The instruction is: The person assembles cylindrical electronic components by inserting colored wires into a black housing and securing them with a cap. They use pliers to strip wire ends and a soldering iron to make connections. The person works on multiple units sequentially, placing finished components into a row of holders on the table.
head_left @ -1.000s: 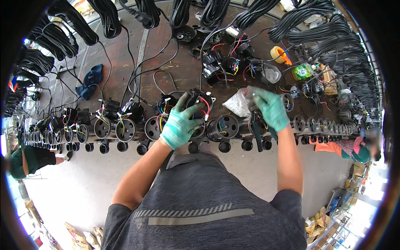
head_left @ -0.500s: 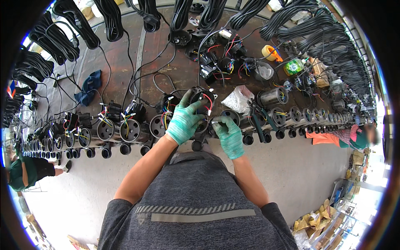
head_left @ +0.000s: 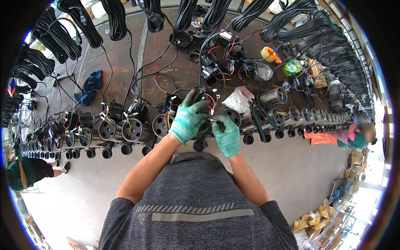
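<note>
My left hand (head_left: 188,121), in a green-and-white knit glove, is closed around a black round motor part (head_left: 201,96) with red wires (head_left: 211,100) and small white connector caps at its edge. My right hand (head_left: 227,134), gloved alike, pinches a small white wire connector (head_left: 213,118) just below those red wires. Its fingertips nearly meet those of the left hand, and the wire's other end is hidden. Beneath both hands runs a row of metal cylinder housings (head_left: 133,131) along the table edge. Dark green-handled pliers (head_left: 260,118) lie just right of my right hand.
A clear bag of white caps (head_left: 239,100) lies beyond my right hand. Coiled black cables (head_left: 113,21) hang along the far side. Orange tape (head_left: 270,54), a green bottle (head_left: 293,67) and a blue cloth (head_left: 89,88) lie on the table (head_left: 121,62). Other people stand at both ends.
My right hand has moved slightly up and left, bringing its fingertips closer to the red wires. My left hand keeps its hold on the motor part.
</note>
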`<state>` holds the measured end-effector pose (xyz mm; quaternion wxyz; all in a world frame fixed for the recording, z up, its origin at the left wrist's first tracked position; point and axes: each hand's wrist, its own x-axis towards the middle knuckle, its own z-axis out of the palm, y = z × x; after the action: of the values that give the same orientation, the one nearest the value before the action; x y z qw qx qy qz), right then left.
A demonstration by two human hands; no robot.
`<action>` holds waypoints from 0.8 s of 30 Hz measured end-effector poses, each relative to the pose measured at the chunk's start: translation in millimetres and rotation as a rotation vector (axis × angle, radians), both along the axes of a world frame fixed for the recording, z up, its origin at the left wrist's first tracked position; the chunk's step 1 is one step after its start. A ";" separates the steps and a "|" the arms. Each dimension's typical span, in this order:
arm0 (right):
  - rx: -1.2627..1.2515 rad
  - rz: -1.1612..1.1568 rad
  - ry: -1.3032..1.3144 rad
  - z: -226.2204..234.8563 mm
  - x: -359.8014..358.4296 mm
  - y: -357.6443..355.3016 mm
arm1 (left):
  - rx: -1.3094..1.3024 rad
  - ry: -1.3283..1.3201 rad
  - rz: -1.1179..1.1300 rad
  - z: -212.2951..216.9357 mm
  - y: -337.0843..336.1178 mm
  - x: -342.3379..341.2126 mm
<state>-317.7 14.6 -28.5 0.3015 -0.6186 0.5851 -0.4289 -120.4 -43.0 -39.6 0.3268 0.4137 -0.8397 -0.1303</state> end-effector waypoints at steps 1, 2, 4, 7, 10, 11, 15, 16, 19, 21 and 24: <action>0.014 0.007 -0.005 2.2 1.8 0.1 | 0.007 0.002 0.000 0.3 0.5 0.7; 0.028 0.014 -0.011 5.1 4.1 0.4 | 0.015 0.004 -0.001 0.5 0.8 0.9; 0.004 0.020 0.015 5.9 7.8 -0.9 | 0.017 -0.002 0.010 1.6 1.3 0.7; -0.077 0.046 0.114 1.8 8.9 -7.0 | 0.011 0.011 0.032 1.3 1.3 -0.1; -0.075 0.114 0.212 3.9 8.7 -13.4 | 0.051 0.091 0.021 -14.4 -1.8 -1.8; -0.062 0.131 0.243 5.7 9.6 -15.9 | 0.082 0.120 0.012 -19.7 -2.9 -1.0; 0.031 0.222 0.272 18.7 3.8 -22.0 | 0.111 0.125 -0.002 -9.6 -2.6 -1.7; 0.023 0.245 0.238 18.0 0.6 -22.7 | 0.049 0.052 -0.014 -3.2 -1.9 -0.5; -0.052 0.187 0.348 48.0 -24.4 -21.3 | -0.014 -0.022 -0.007 -1.2 -0.2 2.5; -0.062 -0.050 0.476 56.2 -68.6 -23.5 | 0.088 0.072 0.018 -6.3 1.4 0.0; 0.087 -0.134 0.868 50.4 -145.1 -24.0 | 0.214 0.193 0.034 -15.1 0.3 -6.0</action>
<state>-462.8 -9.4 21.9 0.0251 -0.6890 0.7139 -0.1229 -126.4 -42.7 -54.7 0.3623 0.4458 -0.7785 -0.2528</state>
